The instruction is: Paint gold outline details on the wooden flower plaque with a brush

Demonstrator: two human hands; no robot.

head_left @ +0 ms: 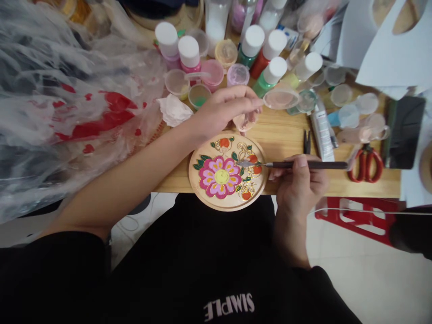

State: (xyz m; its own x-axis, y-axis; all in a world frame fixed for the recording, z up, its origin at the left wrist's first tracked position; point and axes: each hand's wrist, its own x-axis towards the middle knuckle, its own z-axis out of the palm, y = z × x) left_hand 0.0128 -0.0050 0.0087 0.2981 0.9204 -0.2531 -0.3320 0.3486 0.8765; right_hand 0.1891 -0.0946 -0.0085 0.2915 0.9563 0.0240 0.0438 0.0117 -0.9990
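A round wooden disc [195, 180] bears a raised floral design: a pink flower [221, 177] with a yellow centre, green leaves and orange blossoms outlined in gold. It overhangs the table's front edge. My right hand [302, 182] is closed around the dark handle of a small palette knife [286, 165]. The metal blade lies over the disc, right of the flower, at a partly unpainted motif. Just behind the disc, my left hand [232, 108] has its fingers curled round a small plastic cup [245, 122], partly hidden by the hand. A clear round lid [281, 99] shows beside its fingertips.
Paint bottles [253, 41] with white caps and small cups [238, 75] crowd the back. A crumpled tissue [173, 110], plastic bags [84, 103], a white tube [320, 130], red-handled pliers [365, 164] and a dark phone-like slab [405, 132] lie around the wooden table [354, 186].
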